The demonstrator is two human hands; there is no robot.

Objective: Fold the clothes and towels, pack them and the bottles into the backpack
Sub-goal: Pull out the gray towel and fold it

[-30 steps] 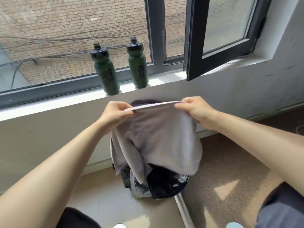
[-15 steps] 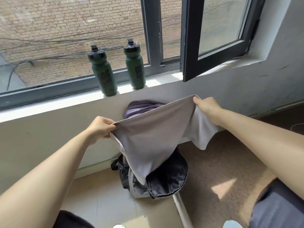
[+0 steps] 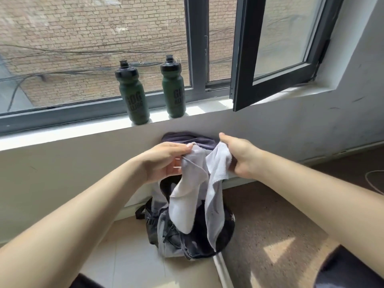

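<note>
Open window sash point(image 3: 278, 42) above white sill point(image 3: 62, 134); brick wall point(image 3: 93, 28) outside.

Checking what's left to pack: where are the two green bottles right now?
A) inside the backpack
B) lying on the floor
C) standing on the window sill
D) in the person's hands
C: the left green bottle and the right green bottle both stand upright on the window sill, while the left hand and right hand hold the towel above the backpack.
</note>
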